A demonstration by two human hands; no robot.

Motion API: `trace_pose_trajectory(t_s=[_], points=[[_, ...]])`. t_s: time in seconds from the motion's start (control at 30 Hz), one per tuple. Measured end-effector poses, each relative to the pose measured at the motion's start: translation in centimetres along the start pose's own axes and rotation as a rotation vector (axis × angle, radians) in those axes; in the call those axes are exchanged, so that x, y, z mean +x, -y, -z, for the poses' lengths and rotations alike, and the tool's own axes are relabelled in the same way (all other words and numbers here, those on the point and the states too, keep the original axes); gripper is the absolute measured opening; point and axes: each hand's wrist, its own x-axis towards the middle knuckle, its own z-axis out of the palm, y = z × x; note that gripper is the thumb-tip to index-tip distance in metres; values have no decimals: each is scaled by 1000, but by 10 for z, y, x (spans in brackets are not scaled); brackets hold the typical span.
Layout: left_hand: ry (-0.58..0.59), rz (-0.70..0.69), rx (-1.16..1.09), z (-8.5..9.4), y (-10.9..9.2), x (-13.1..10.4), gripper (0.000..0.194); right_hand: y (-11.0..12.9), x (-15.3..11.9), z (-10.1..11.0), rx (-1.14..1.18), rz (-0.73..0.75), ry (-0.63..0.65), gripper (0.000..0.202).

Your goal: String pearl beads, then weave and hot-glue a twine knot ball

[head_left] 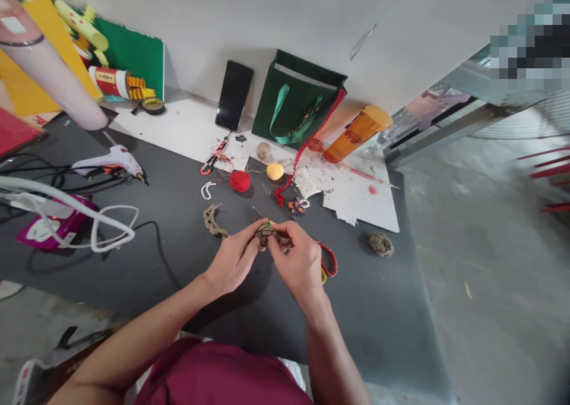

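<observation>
Both hands meet over the table, pinching a brown crocheted flower (266,234) between them. My left hand (236,253) grips its left side, fingers closed. My right hand (298,262) closes on the other side with thumb and fingertips; part of the flower is hidden there. A thin metal needle or hook (258,213) sticks up just behind the fingertips, and I cannot tell what holds it. Left of the hands lies a curved brown crochet strip (212,220). A rolled brown crochet rose (380,244) sits to the right. A red braided loop (330,259) shows beside my right wrist.
Behind the hands are a red yarn ball (240,181), a yellow ball (275,171) and a beaded strand (216,155). A phone (234,95), green gift bag (294,105) and orange cylinder (358,133) stand farther back. A glue gun (111,161) and cables lie left.
</observation>
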Motion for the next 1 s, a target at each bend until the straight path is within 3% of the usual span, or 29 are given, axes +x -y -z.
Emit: trace_pose_trajectory(t_s=[0.27, 0.4, 0.57, 0.63, 0.77, 1.0], points=[[-43, -59, 84, -4, -3, -1, 40, 1, -2, -12, 225, -214, -84, 2], [-68, -79, 151, -2, -3, 2, 32, 1, -2, -11, 191, -155, -72, 1], [24, -19, 111, 5, -3, 5, 35, 0, 0, -3, 57, 6, 49, 15], [44, 11, 21, 9, -5, 6, 38, 0, 1, -2, 117, -35, 49, 11], [-29, 32, -60, 12, -9, 6, 35, -1, 2, -3, 259, -195, 5, 5], [-41, 60, -97, 4, -8, 8, 34, 0, 0, -7, 284, -198, -22, 2]])
